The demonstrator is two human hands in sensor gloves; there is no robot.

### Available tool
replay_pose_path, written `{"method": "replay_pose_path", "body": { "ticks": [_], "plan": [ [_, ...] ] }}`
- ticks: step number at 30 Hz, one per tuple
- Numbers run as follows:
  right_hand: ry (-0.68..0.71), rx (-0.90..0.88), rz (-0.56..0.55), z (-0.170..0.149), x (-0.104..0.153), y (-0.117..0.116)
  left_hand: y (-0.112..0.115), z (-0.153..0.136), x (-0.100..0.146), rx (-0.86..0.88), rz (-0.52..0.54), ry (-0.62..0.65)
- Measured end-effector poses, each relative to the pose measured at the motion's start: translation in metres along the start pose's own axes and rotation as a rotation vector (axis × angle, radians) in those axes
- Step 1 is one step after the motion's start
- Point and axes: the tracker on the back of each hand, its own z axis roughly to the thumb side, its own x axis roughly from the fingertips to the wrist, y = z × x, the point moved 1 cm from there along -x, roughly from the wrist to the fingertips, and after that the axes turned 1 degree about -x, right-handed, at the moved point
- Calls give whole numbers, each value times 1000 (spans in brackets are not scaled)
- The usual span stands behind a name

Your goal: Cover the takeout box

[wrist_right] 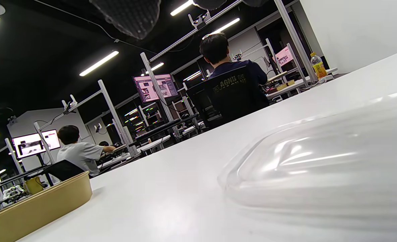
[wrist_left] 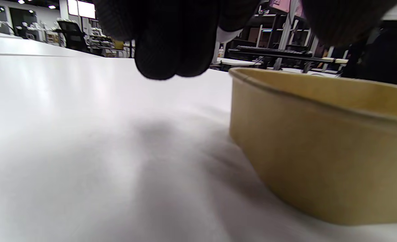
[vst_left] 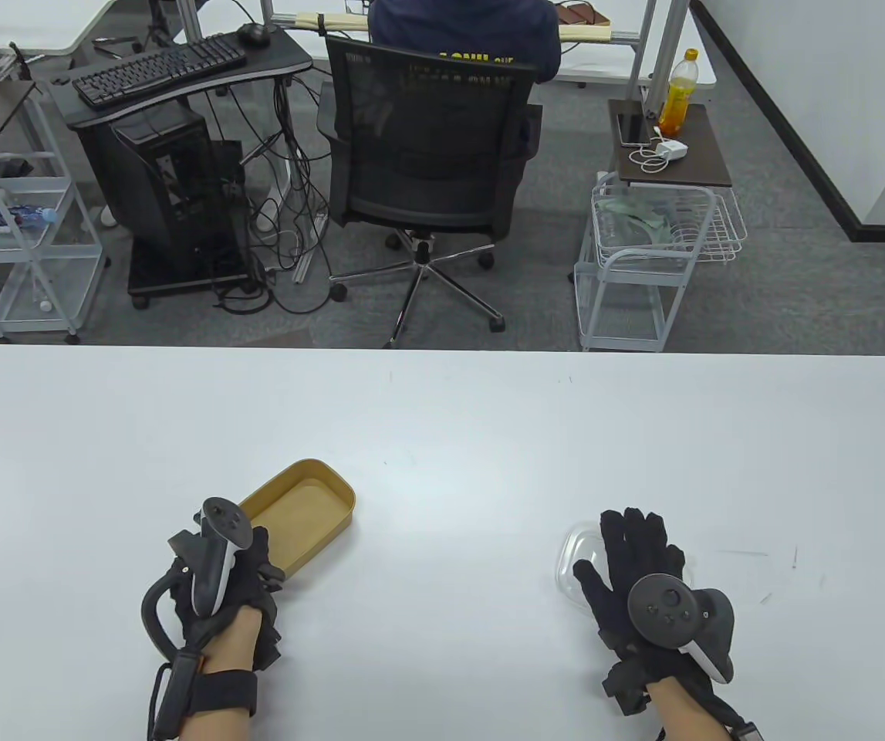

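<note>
The white table [vst_left: 442,432] carries the open brown takeout box [vst_left: 305,505] near its front edge, left of centre. The clear lid [vst_left: 577,552] lies well apart, toward the front right. The right hand [vst_left: 635,567] is spread flat over it; curl the fingers under the rim before lifting. The left hand [vst_left: 218,579] is at the box's near end, grip unclear; it should steady the box.

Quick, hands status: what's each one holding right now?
Left hand: at the takeout box, grip cannot be told.
Right hand: open, fingers spread over the clear lid.
</note>
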Motion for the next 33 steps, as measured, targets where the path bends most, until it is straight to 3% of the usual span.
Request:
{"method": "replay_pose_path", "body": {
  "ticks": [3, 7, 12, 24, 33],
  "plan": [
    [-5, -4, -1, 0, 0, 1, 6, 1, -6, -30, -31, -55],
    [-8, -6, 0, -1, 0, 1, 17, -1, -13, 79, -126, -94],
    [-16, -11, 1, -2, -1, 1, 21, 0, -16, 107, -119, -107],
    [-12, -9, 6, -1, -1, 0, 2, 35, 28, 108, -7, 153],
    [-20, -7, 10, -2, -1, 0, 8, 70, 69, 101, -8, 329]
  ]
}}
